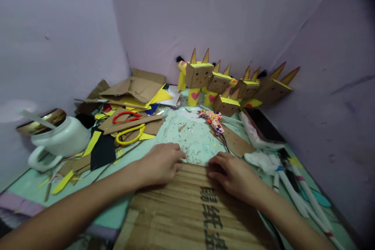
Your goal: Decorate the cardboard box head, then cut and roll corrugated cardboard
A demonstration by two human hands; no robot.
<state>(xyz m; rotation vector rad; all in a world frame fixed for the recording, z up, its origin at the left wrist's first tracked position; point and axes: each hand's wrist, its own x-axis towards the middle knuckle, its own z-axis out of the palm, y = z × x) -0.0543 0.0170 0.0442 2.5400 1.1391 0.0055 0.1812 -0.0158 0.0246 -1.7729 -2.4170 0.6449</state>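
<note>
A corrugated cardboard sheet (pixel 172 215) with dark printed characters lies in front of me and runs out of the bottom of the view. My left hand (pixel 162 164) is closed at its far left corner, fingers bent over the edge. At the far right corner, my right hand (pixel 234 174) holds the same edge between thumb and curled fingers. The undersides of both grips are hidden. Just beyond the right hand is a glue gun (pixel 215 120) with a patterned body and a dark cord.
Left are a white mug (pixel 61 136), red-handled scissors (pixel 125 116), yellow-handled scissors (pixel 130 134) and cardboard scraps (pixel 131 88). Several horned cardboard figures (pixel 199 74) stand by the back wall. On the right are a phone (pixel 263 127), crumpled tissue (pixel 262 162) and white markers (pixel 310 199).
</note>
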